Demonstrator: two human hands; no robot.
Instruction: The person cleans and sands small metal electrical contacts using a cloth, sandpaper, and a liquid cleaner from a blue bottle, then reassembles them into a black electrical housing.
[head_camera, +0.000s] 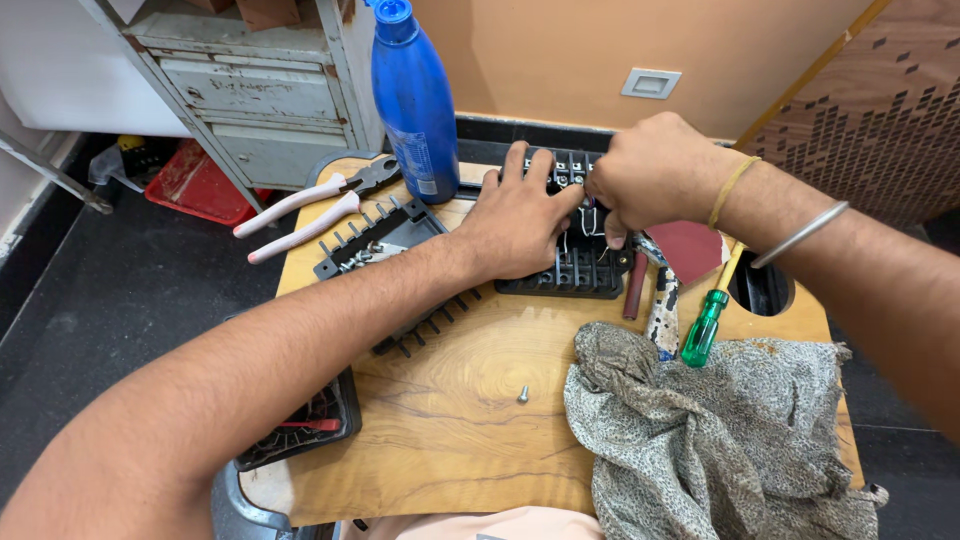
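Head view: both hands (580, 200) on black terminal block (575, 270), blue bottle (415, 100) behind.

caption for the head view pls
Left hand steadies a black terminal block while the right hand works its top.

Both hands are resting at the back-centre of the table (450, 400): left hand (515, 225) is lying flat on the terminal block (580, 270), w/ right hand (650, 170) touching it just to the right, over the block's far edge. Pliers (310, 210) and bottle (415, 95) are sitting behind-left, a second block (375, 240) lying under the left forearm. Screwdriver (708, 322) is lying right of the block, cloth (720, 430) is covering the front-right corner, & a screw (522, 395) is sitting just left of the cloth.
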